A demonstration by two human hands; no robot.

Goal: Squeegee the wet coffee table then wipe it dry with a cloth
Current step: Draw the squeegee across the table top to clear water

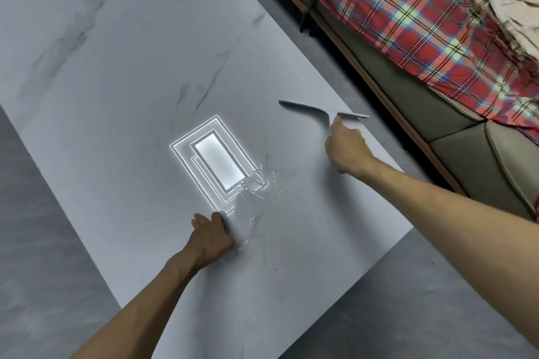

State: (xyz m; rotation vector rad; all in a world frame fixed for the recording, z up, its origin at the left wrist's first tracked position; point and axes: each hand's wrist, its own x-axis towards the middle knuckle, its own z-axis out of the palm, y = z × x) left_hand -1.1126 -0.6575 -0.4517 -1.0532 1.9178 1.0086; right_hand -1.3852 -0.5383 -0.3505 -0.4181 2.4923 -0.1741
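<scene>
A pale marble-look coffee table [122,73] fills most of the view. My right hand [347,151] grips the handle of a light grey squeegee [309,108], whose blade lies on the tabletop near the right edge. My left hand [211,237] rests on the table near the front, fingers curled under, holding nothing that I can see. A patch of water drops [262,186] glistens between the two hands, next to the bright reflection of a ceiling lamp [217,165]. No cloth shows on the table.
A sofa [455,137] with a red plaid blanket [423,17] runs along the table's right side, with a narrow strip of grey floor [388,131] between them. Grey floor [29,242] also lies left of and in front of the table.
</scene>
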